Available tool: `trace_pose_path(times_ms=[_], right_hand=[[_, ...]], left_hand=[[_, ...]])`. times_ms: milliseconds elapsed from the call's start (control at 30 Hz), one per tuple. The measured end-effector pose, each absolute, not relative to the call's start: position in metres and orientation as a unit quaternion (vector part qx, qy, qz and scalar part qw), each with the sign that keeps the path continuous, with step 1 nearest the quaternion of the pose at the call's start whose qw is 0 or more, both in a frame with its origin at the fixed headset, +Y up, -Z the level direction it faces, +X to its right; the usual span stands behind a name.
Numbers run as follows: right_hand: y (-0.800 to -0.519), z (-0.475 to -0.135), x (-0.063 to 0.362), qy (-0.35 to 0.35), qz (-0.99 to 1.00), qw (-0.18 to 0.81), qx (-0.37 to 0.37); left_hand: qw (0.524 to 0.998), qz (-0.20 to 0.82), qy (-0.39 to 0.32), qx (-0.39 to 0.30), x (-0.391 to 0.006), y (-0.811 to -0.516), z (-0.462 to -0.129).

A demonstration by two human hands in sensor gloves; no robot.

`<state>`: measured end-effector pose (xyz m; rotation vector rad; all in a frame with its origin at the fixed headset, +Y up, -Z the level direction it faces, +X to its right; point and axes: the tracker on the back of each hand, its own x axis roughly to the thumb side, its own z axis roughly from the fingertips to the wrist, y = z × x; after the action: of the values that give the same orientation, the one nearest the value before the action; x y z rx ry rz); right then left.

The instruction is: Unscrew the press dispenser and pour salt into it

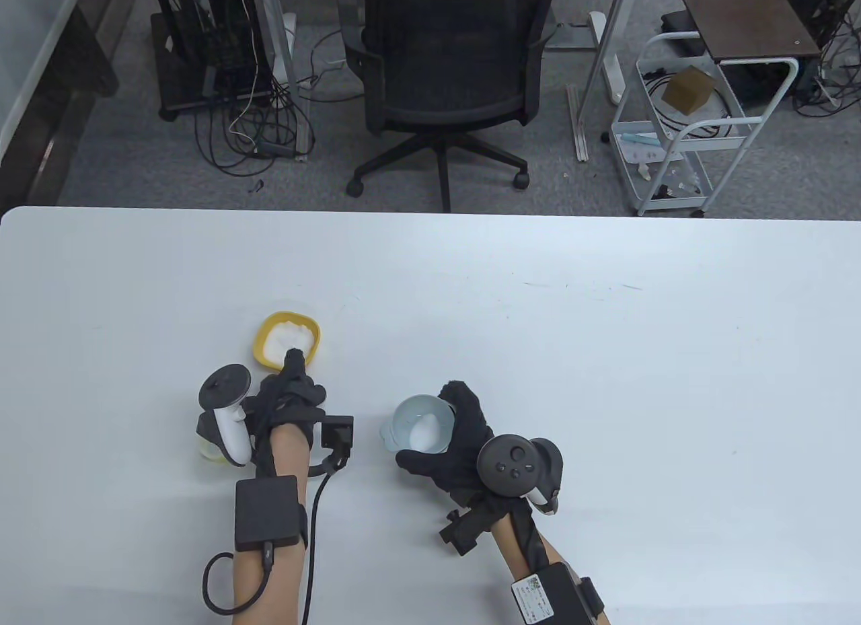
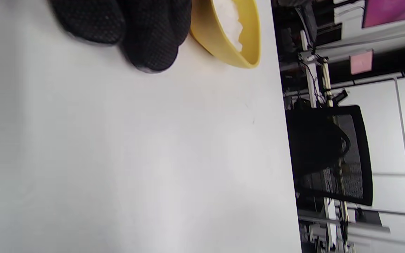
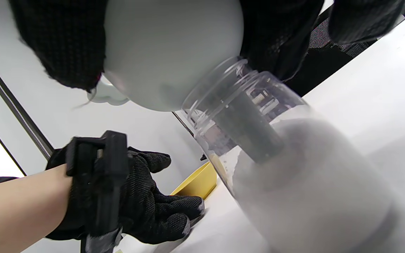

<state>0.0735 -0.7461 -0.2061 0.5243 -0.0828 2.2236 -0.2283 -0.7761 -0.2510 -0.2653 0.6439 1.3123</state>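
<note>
A clear dispenser jar (image 3: pixel 311 182), partly filled with white salt, stands open on the table. A pale grey funnel (image 1: pixel 420 424) holding some salt sits in the jar mouth; its dark spout reaches down inside. My right hand (image 1: pixel 457 436) grips the funnel's bowl (image 3: pixel 171 52) from the right side. A yellow bowl (image 1: pixel 269 329) of salt sits on the table to the left. My left hand (image 1: pixel 292 373) lies open on the table, fingertips (image 2: pixel 146 42) against the bowl's near side (image 2: pixel 223 45). The jar is hidden under the funnel in the table view.
A small yellowish object (image 1: pixel 207 450) sits on the table, mostly hidden under the left hand's tracker. The white table (image 1: pixel 605 356) stretches far to the right and back. An office chair (image 1: pixel 444 66) stands beyond the far edge.
</note>
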Motion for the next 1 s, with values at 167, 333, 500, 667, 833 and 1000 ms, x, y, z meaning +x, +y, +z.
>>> trace_pose_path(times_ms=[167,333,500,667,833,1000], right_hand=[[-0.746,-0.206,0.074,-0.035,0.885,0.415,0.207],[-0.746,-0.206,0.073,-0.034,0.885,0.415,0.207],[-0.746,-0.206,0.073,-0.034,0.886,0.414,0.207],[-0.746,-0.205,0.073,-0.035,0.885,0.418,0.204],[-0.747,-0.206,0.074,-0.031,0.879,0.430,0.202],[-0.748,-0.205,0.073,-0.038,0.881,0.428,0.199]], left_hand=[[0.794,0.566,0.177,-0.135,-0.206,-0.756,-0.230],[0.841,0.528,0.067,-0.093,-0.188,-0.741,-0.208],[0.933,0.361,-0.015,-0.005,-0.178,-0.730,-0.185],[0.972,0.222,-0.067,0.040,-0.173,-0.730,-0.170],[0.987,0.127,-0.084,0.044,-0.175,-0.747,-0.165],[0.991,0.098,-0.081,0.048,-0.179,-0.753,-0.166]])
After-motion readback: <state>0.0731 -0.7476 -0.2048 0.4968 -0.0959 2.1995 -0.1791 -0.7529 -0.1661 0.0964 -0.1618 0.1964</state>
